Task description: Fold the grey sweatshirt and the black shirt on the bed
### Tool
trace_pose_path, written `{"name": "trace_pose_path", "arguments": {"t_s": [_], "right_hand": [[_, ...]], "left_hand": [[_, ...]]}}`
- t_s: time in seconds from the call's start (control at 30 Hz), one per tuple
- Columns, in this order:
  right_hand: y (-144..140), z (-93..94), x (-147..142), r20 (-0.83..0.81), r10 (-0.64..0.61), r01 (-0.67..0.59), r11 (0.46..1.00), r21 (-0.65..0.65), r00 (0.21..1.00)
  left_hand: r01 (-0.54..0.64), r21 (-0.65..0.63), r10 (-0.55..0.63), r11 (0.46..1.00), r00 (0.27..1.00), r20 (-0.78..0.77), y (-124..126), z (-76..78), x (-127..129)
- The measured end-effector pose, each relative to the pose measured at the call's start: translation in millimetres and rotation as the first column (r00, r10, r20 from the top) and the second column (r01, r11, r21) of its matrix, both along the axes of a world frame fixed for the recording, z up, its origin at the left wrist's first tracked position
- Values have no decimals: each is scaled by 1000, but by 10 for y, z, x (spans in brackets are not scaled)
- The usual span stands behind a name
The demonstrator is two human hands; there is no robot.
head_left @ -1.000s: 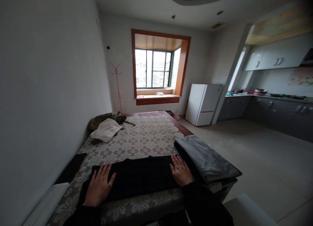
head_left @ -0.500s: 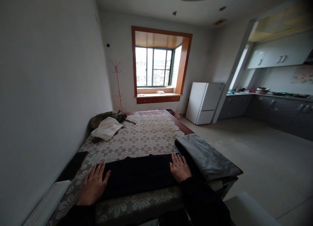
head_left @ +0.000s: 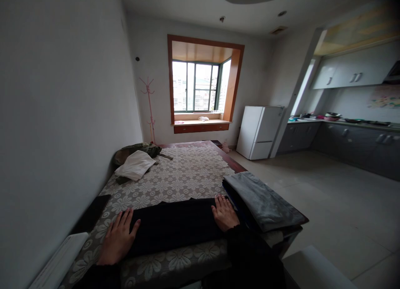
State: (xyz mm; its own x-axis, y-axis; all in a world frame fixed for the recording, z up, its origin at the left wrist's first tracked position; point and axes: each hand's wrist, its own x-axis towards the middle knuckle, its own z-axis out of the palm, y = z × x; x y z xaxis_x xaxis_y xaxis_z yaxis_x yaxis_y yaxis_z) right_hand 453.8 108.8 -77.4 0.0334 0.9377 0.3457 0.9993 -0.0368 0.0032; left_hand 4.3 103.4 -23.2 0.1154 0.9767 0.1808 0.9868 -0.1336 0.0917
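A dark folded cloth (head_left: pixel 175 224) lies flat across the near end of a table covered with a white lace flower-pattern cloth (head_left: pixel 184 178). My left hand (head_left: pixel 117 239) rests palm down on the cloth's left end, fingers spread. My right hand (head_left: pixel 223 214) lies flat on its right end, fingers together. Neither hand grips anything. Just right of my right hand sits a stack of folded cloth with a grey piece (head_left: pixel 261 199) on top.
A white garment (head_left: pixel 135 164) lies on an olive one (head_left: pixel 137 149) at the table's far left. A grey wall runs along the left. A white fridge (head_left: pixel 259 132), a window (head_left: pixel 196 88), a pink coat stand (head_left: pixel 150 109) and kitchen cabinets (head_left: pixel 353 145) stand beyond; tiled floor on the right.
My left hand has slid left to the cloth's end. My right hand has shifted slightly left. The cloth stays flat.
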Motion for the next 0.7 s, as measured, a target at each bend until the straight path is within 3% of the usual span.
{"name": "trace_pose_path", "arguments": {"t_s": [0.7], "right_hand": [[8,10,-2,-18,3,-3,1000,-3,1000]], "left_hand": [[-7,-20,6,1000,1000,-18,-29,46,32]]}}
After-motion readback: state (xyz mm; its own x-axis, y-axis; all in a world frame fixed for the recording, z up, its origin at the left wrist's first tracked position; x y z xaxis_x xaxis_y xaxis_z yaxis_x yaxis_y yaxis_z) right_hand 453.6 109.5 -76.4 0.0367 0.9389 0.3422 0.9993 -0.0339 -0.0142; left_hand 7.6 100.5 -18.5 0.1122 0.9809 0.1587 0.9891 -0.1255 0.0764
